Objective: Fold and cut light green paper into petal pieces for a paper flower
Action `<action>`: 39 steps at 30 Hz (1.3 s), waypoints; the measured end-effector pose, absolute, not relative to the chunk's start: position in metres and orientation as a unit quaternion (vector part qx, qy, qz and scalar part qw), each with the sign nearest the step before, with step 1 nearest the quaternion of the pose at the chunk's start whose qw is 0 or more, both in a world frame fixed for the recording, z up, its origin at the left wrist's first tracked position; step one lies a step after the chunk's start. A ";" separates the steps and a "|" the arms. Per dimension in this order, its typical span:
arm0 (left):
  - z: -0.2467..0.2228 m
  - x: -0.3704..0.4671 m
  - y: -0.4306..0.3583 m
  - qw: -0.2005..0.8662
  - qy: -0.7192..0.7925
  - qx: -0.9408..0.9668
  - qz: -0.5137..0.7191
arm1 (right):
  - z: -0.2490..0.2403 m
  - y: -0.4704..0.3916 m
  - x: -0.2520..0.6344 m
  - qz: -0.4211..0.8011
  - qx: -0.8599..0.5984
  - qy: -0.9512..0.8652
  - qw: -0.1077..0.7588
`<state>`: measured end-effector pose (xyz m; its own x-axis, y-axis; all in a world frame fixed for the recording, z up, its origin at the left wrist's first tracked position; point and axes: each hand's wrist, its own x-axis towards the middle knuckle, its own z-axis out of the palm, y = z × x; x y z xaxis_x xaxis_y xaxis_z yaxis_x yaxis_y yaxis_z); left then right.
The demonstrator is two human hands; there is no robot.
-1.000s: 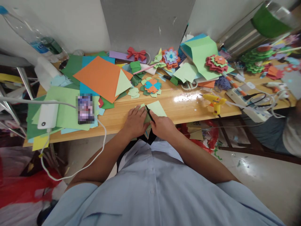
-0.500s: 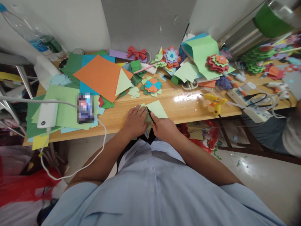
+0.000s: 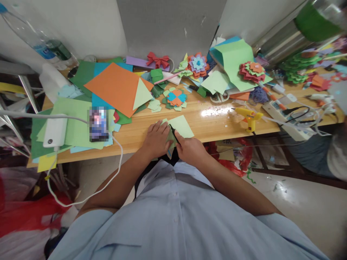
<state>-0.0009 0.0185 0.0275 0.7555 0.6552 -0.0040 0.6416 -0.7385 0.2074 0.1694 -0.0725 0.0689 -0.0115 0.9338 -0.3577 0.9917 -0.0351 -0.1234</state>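
Note:
My left hand lies flat, fingers stretched out, on a light green sheet of paper at the table's front edge. My right hand is closed around a slim black tool; whether it is a pen or a knife I cannot tell. The tool's tip points away from me and rests on or just over the paper, beside my left fingertips. Part of the sheet is covered by both hands. Just beyond it sits a layered paper flower in orange, blue and green.
An orange sheet and more coloured paper lie at the left, with a phone and a white power bank. To the right are a yellow glue gun, a power strip and cables. Paper flowers line the back.
My right hand and the black tool have shifted very slightly toward me and to the right. My left hand and the paper stay in place.

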 end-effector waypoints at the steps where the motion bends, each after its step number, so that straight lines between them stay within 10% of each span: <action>1: 0.027 -0.001 0.018 0.098 0.348 0.932 0.034 | 0.069 -0.073 0.170 -0.173 0.698 0.690 0.085; 39: 0.031 -0.002 0.019 0.102 0.345 0.932 0.030 | 0.067 -0.054 0.172 -0.168 0.708 0.685 0.048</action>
<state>-0.0015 0.0187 0.0306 0.7597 0.6501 -0.0153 0.6380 -0.7406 0.2107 0.1716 -0.0537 0.0671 0.0058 0.9529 -0.3034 0.9850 -0.0578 -0.1627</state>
